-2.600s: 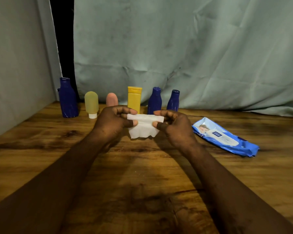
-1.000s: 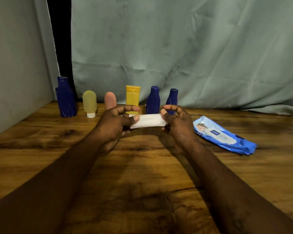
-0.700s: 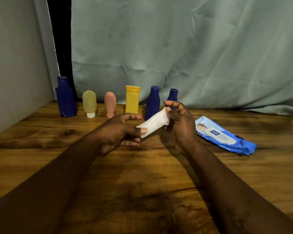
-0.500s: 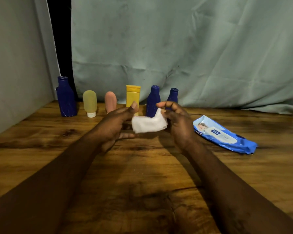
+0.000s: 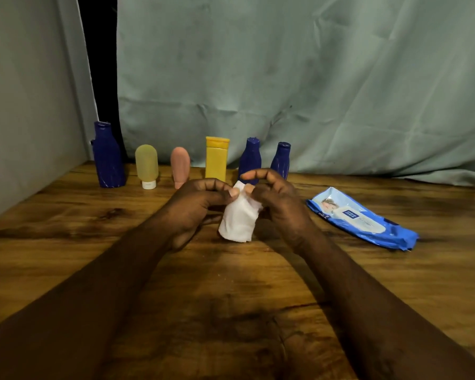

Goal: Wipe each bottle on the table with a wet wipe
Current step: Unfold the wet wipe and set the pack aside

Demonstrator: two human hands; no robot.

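A folded white wet wipe [image 5: 239, 222] hangs above the middle of the wooden table [image 5: 66, 242]. My left hand [image 5: 196, 204] and my right hand [image 5: 276, 200] both pinch its top edge. Behind them several bottles stand in a row along the back: a large dark blue bottle [image 5: 106, 156], a pale yellow tube [image 5: 146, 165], a pink tube [image 5: 180, 165], a yellow bottle [image 5: 216, 159], a mid-size blue bottle [image 5: 250, 157] and a small blue bottle [image 5: 281, 159]. My right hand partly hides the two right-hand blue bottles.
A blue pack of wet wipes [image 5: 361, 219] lies flat on the table to the right of my hands. A pale green cloth [image 5: 313, 78] hangs behind the bottles, and a grey wall [image 5: 25, 105] closes the left side.
The wipe was stretched wide between my hands, then folded over. Now it hangs narrower and lower, with both hands close together at its top.
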